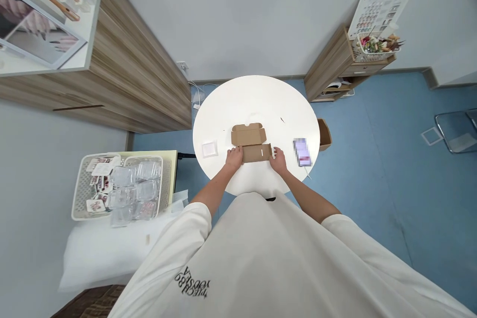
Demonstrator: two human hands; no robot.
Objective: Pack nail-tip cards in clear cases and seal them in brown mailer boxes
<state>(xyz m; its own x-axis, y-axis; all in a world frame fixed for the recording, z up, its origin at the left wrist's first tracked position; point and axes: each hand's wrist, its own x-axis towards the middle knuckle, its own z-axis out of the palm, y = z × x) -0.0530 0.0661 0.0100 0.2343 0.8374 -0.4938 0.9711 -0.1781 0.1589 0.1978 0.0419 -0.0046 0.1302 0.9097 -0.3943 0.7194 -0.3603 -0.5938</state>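
A brown cardboard box (249, 137) lies unfolded on the white round table (223, 104), its lid part with rounded flaps spread away from me. At the near part's left end, my left hand (234, 157) is closed on the cardboard edge. My right hand (278, 160) grips the small raised flap at the right end, fingers bent round it. A short white strip shows on the brown panel near that flap. To the left sits a flat, clear square case (209, 149). A phone (302, 152) with a blurred screen lies to the right, a cable at its lower end.
A small dark thin item (282, 119) lies on the table's far right. White baskets (80, 194) with cards and clear plastic boxes stand at left. A wooden cabinet (141, 49) rises at far left, a small one (331, 59) at far right. A brown bin (325, 134) is beside the table.
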